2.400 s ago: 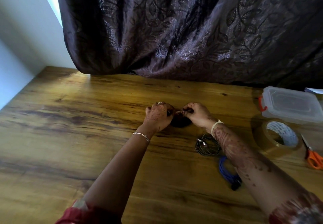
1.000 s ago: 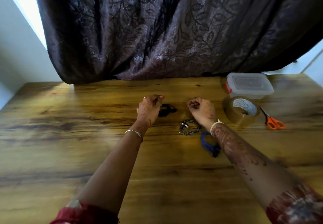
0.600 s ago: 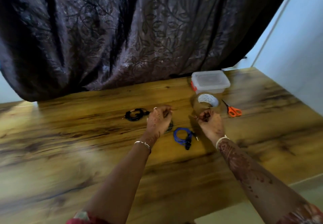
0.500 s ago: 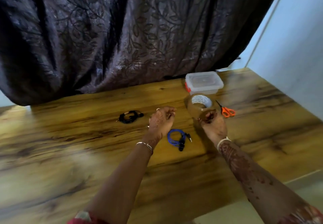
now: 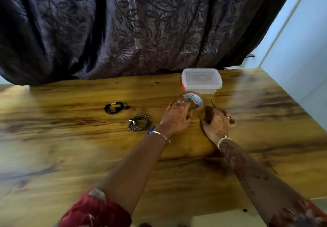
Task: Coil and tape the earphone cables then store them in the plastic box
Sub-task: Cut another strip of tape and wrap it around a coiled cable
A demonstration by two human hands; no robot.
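A brown tape roll (image 5: 195, 99) stands on the wooden table (image 5: 70, 156), and my left hand (image 5: 177, 117) grips its near rim with curled fingers. My right hand (image 5: 218, 121) lies just right of the roll with fingers curled over the handles of the scissors (image 5: 214, 103). Only the blade tip shows, so a grip is not plain. A coiled black earphone (image 5: 115, 107) and a coiled grey earphone (image 5: 139, 124) lie to the left. The blue cable (image 5: 150, 131) is almost hidden behind my left wrist. The clear plastic box (image 5: 201, 81) sits behind the roll with its lid on.
A dark patterned curtain (image 5: 141, 31) hangs along the table's back edge. A pale wall (image 5: 300, 49) runs down the right side, close to the table's right edge. Bare wood stretches across the left and the near part of the table.
Both hands moved right and away from the cables. My left hand took hold of the tape roll, and my right hand went from the roll to the scissors. The view swung right.
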